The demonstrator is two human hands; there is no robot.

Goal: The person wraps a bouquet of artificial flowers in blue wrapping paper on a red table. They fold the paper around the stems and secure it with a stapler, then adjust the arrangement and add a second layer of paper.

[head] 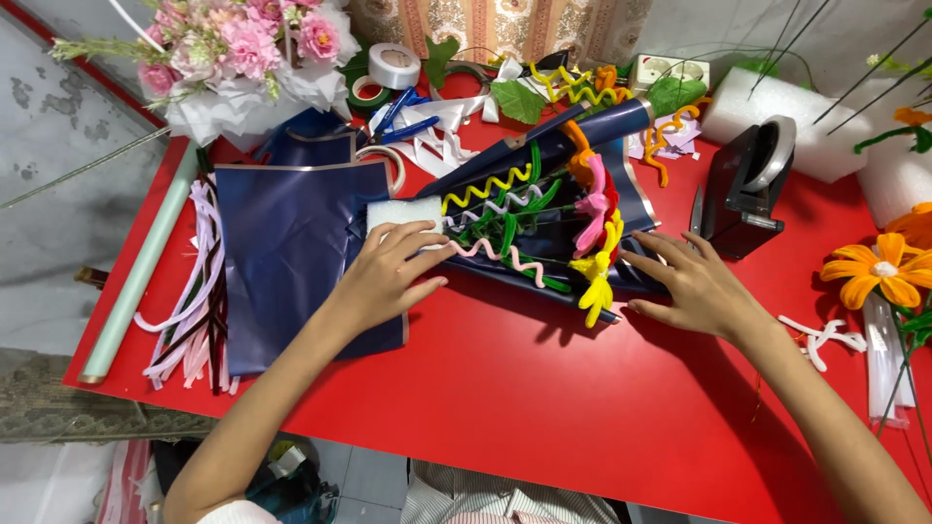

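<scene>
A bouquet of pipe-cleaner flowers (544, 218) lies on the red table (544, 388), wrapped in dark blue paper (602, 131). Its stems are stuck in a white foam block (393, 213). My left hand (388, 272) rests flat on the foam block and the wrap's left end, fingers spread. My right hand (684, 281) presses on the wrap's right edge, next to the yellow flower (594, 281). Neither hand grips anything.
More dark blue paper sheets (286, 252) and ribbon strips (189, 311) lie left, beside a pale green roll (146, 262). A pink bouquet (243, 49), tape rolls (393, 66) and blue scissors (408, 116) sit at the back. A black tape dispenser (748, 184) and orange flower (879, 267) stand right.
</scene>
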